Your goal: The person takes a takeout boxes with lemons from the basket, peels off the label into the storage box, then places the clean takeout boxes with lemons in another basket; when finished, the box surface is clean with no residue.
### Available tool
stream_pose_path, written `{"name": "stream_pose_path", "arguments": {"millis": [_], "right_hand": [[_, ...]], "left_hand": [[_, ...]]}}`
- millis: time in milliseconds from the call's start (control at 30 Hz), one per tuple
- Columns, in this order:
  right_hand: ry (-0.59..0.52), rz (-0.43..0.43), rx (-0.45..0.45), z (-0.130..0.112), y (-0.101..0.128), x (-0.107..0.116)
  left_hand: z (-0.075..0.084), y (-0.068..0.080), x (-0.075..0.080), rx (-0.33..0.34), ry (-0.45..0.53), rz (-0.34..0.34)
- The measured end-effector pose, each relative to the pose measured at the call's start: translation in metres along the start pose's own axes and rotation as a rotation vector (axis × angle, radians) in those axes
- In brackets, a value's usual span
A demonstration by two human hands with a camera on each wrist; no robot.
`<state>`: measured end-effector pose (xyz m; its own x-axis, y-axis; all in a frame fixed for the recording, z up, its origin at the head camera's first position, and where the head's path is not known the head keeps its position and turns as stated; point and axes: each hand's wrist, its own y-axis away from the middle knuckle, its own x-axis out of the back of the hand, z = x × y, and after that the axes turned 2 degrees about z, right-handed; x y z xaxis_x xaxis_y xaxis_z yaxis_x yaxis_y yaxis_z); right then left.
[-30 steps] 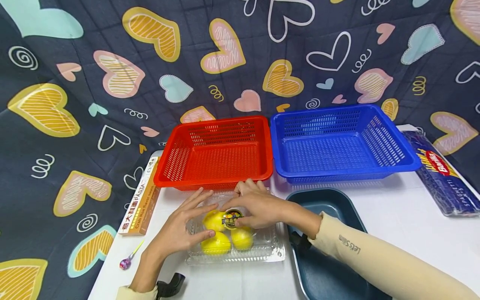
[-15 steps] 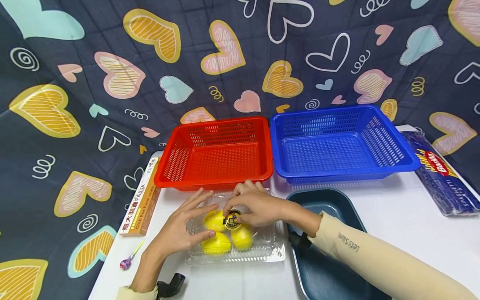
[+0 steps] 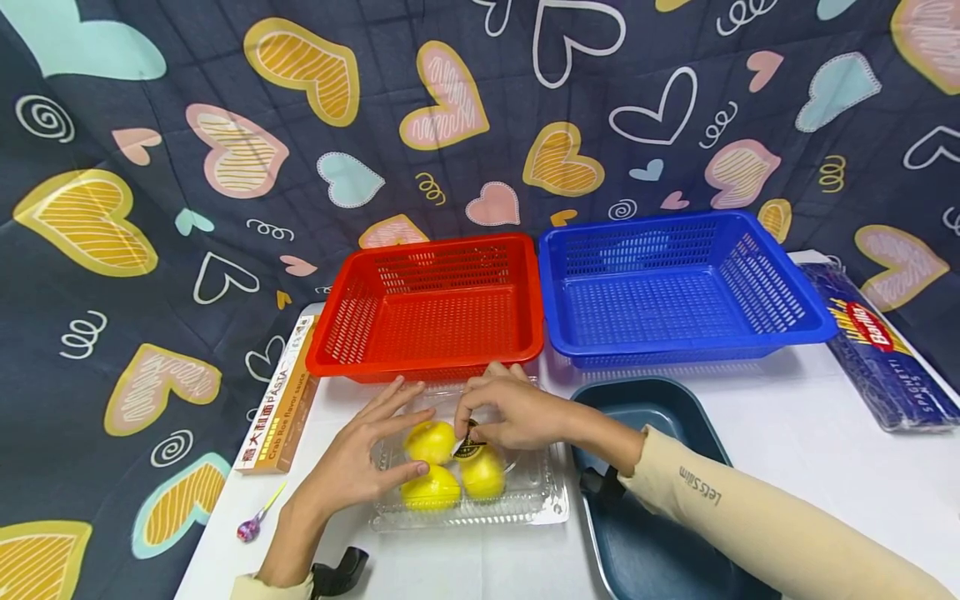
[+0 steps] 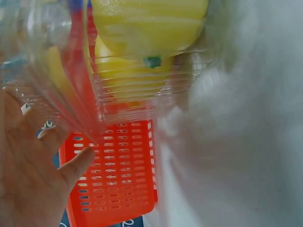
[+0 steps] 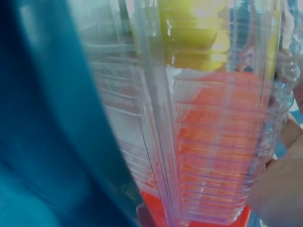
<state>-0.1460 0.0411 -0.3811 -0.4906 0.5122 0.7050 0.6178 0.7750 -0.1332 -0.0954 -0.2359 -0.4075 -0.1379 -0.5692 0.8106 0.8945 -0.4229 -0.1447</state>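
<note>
Peeled up since a second ago, the round sticker (image 3: 468, 448) now tilts off the clear lemon box (image 3: 525, 500), pinched by the right hand (image 3: 510, 412). On the box's near left side, the left hand (image 3: 356, 462) rests with fingers spread and nearly straight, steadying it. Behind stands the red basket (image 3: 427, 367).
</note>
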Motion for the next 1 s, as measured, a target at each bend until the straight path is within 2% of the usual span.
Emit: {"name": "stream_pose_path", "arguments": {"millis": [100,300,500,667,800,900,1000], "right_hand": [[-0.038,-0.006,-0.013,0.0,0.0,0.0],[-0.091,-0.007,0.025,0.001,0.0,0.003],[-0.133,0.01,0.053,0.0,0.002,0.005],[-0.155,0.067,0.085,0.001,0.006,0.003],[-0.193,0.152,0.121,0.001,0.01,0.007],[-0.233,0.199,0.111,0.003,0.016,0.016],[-0.249,0.212,0.063,0.006,0.026,0.027]], "left_hand": [[0.001,-0.001,0.0,-0.008,-0.012,-0.002],[0.001,-0.002,0.0,-0.037,-0.032,0.0],[0.001,-0.002,0.0,-0.019,-0.022,-0.011],[0.001,-0.003,0.001,-0.026,-0.005,-0.012],[0.001,-0.004,0.001,-0.036,-0.004,-0.012],[0.001,-0.004,0.002,-0.035,-0.014,-0.013],[0.001,-0.004,0.002,-0.033,-0.014,-0.008]]}}
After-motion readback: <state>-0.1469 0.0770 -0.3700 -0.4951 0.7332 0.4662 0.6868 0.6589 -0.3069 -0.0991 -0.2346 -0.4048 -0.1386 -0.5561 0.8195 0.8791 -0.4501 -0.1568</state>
